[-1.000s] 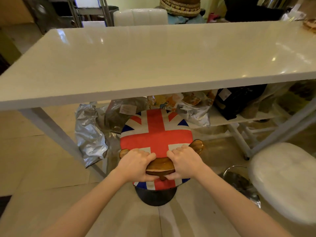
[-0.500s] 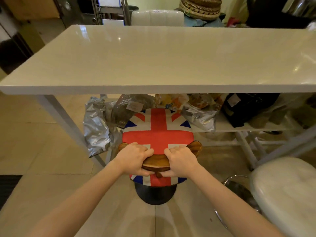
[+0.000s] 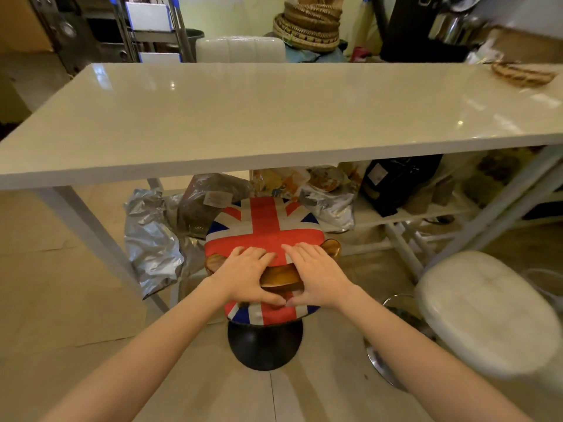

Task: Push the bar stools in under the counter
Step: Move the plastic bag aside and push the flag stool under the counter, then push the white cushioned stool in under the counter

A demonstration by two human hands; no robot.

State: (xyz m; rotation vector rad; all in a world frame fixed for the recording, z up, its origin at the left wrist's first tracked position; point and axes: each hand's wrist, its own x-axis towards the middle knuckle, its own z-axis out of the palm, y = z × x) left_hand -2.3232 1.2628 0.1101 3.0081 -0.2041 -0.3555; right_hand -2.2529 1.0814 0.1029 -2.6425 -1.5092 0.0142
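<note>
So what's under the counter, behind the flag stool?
Behind the flag stool, under the counter: a crumpled silver bag, a brown bag, printed packets and a black bag on a low shelf. The counter hides what lies further back.

Warm, fairly dim indoor light falls from above, leaving small glare spots on the glossy counter (image 3: 274,117). Beneath it lies shadow. The wide lens bows the edges, and the white stool (image 3: 487,315) (lower right) is smeared with blur.
</note>
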